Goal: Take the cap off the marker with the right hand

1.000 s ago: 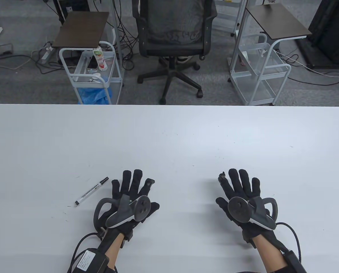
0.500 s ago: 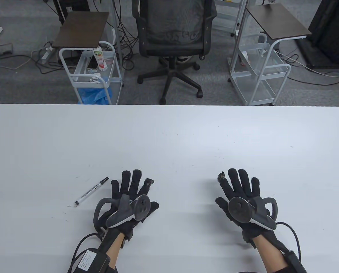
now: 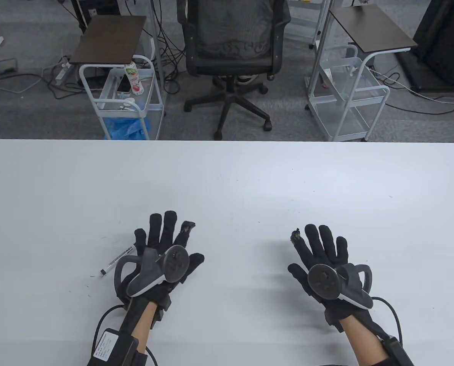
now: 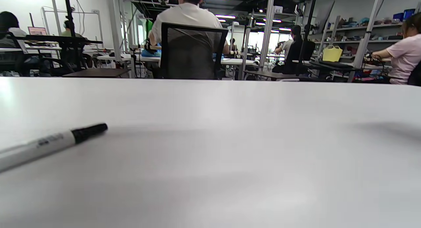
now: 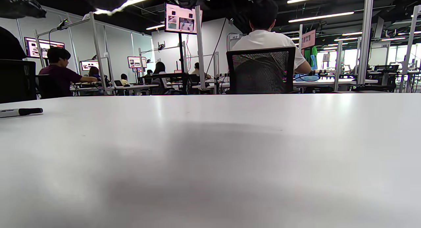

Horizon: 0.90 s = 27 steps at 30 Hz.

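A white marker (image 3: 116, 261) with a black cap lies on the white table (image 3: 227, 179), at the near left. Its cap end is hidden under my left hand (image 3: 162, 244) in the table view. In the left wrist view the marker (image 4: 39, 145) lies at the left with its black cap (image 4: 89, 131) on. It also shows small in the right wrist view (image 5: 19, 112). My left hand is spread open, fingers over the marker's cap end, holding nothing. My right hand (image 3: 320, 251) is spread open and empty, far to the right of the marker.
Beyond the table's far edge stand a black office chair (image 3: 234, 49), a white cart (image 3: 124, 99) on the left with a bottle, and a white cart (image 3: 345, 95) on the right. Cables run from both wrists off the bottom edge.
My left hand has moved left and forward and now covers the marker's cap end. The marker and my right hand have stayed in place.
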Available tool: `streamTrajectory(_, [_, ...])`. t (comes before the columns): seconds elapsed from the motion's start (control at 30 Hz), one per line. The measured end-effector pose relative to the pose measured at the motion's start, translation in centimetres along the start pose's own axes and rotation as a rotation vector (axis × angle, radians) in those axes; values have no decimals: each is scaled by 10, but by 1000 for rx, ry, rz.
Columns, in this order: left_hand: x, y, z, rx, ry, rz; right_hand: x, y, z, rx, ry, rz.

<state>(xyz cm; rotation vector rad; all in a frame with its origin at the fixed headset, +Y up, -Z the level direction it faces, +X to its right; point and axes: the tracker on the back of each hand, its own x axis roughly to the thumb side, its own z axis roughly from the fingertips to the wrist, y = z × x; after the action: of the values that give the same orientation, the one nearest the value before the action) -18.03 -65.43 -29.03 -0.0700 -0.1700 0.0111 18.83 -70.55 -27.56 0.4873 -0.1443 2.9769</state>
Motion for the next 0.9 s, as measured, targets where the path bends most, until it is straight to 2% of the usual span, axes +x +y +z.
streamTrajectory(0.1, [-23, 16, -6, 25, 72, 35, -1, -1, 0, -6, 1, -7])
streamTrajectory(0.2, [-51, 14, -15, 25, 183, 70, -2, -1, 0, -4, 4, -10])
streamTrajectory(0.27, [-68, 3, -22, -3, 264, 80, -2, -1, 0, -2, 6, -11])
streamTrajectory(0.37, [-88, -21, -28, -102, 371, 66, -3, -1, -1, 4, 9, -13])
streamTrajectory(0.47, [-98, -46, -31, -152, 449, 31, -3, -1, -1, 8, 12, 2])
streamTrajectory(0.77, [-117, -93, -34, -268, 570, -20, -3, 0, -1, 24, 17, 34])
streamTrajectory(0.83, [-117, -95, -35, -199, 590, -16, -3, 0, -1, 23, 20, 42])
streamTrajectory(0.9, [-114, -95, -37, -201, 592, -39, -4, 1, -2, 28, 23, 36])
